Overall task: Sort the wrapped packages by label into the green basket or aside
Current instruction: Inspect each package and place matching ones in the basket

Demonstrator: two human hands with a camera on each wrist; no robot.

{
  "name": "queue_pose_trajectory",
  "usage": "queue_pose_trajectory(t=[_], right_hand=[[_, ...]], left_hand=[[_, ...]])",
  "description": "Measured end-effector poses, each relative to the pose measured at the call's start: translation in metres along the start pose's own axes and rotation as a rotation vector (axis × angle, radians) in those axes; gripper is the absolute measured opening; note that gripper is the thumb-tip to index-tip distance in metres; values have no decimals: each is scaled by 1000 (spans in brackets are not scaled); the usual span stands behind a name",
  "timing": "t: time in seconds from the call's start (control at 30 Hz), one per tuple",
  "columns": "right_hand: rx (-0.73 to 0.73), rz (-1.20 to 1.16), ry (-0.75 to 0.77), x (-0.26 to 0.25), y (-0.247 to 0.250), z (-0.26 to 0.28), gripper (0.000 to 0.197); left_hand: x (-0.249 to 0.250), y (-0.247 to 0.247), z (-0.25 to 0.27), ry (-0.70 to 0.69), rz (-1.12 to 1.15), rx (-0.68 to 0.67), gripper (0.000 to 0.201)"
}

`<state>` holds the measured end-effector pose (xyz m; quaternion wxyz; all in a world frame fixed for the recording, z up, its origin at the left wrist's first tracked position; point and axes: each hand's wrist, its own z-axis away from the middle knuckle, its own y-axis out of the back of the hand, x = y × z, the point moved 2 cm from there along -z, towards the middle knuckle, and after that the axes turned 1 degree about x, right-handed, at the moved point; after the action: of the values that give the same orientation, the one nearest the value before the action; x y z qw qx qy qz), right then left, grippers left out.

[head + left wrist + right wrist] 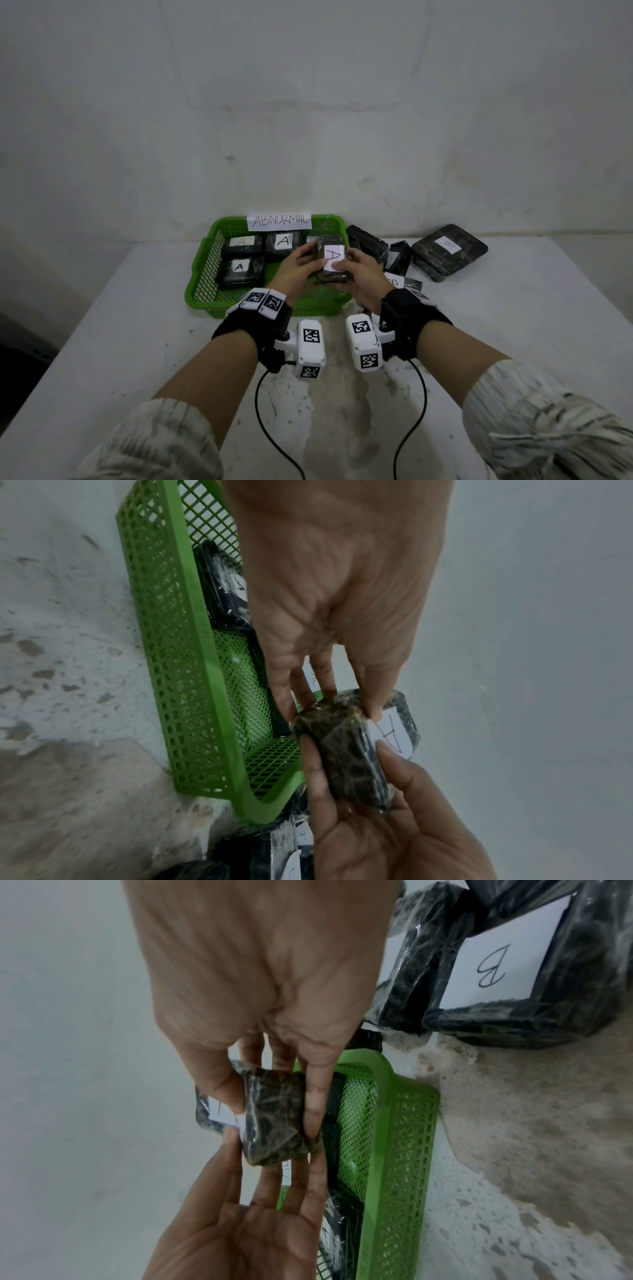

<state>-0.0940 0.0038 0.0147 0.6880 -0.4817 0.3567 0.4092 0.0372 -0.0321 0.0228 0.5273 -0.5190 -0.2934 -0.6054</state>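
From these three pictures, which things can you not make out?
- Head view: the label of the basket's back right package, hidden behind the held A package.
- Head view: the two small labels beside the green basket, too small and partly covered.
- Left wrist view: the ABNORMAL sign, covered by the left hand's fingers.

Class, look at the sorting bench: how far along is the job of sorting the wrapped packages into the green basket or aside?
Done: at least three packages marked A lie in the green basket, which carries an ABNORMAL sign. In hand: the left hand and right hand together hold another A package over the basket. Left: a pile of packages to its right, one B package among them.
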Motion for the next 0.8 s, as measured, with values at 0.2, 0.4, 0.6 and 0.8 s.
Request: queue_pose_trajectory(t=[0.2,0.4,0.6,0.8], right_hand=[[-17,-26,-15,2,0,-2,50],[0,-52,17,2,2,-3,25],[116,102,85,-4,11,-8,19],[64,121,-26,-1,5,-6,47]], left_hand=[[-3,0,-1,-4,-14,-12,61],[-1,4,-5,-129,-288,171,60],[9,-2,4,-33,46,128,29],[10,-8,5,67,177,-31,51]])
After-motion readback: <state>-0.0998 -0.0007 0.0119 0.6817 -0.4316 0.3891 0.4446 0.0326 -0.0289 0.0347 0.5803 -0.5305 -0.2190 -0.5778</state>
